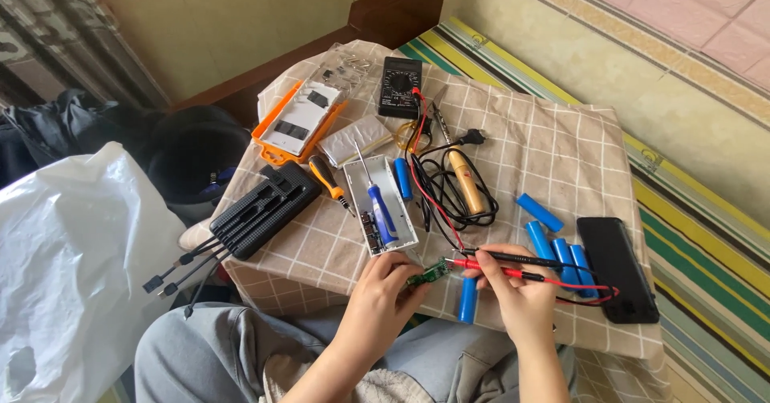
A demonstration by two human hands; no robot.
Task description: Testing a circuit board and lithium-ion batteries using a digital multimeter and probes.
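Note:
My left hand [383, 291] pinches a small green circuit board [430, 275] at the near edge of a checked cloth [553, 154]. My right hand [517, 295] grips a red probe [491, 268] and a black probe [513, 255] together, with their tips at the board. A blue cylindrical cell [468, 299] lies under my right hand. Red and black leads run back to a black multimeter [399, 86] at the far side.
On the cloth lie a white open case [383, 206] with a blue screwdriver, an orange-handled screwdriver [329, 180], a black power bank shell [265, 208], an orange tray [298, 121], a soldering iron [464, 180], several blue cells [553, 247] and a black phone [616, 268]. White plastic bag at left.

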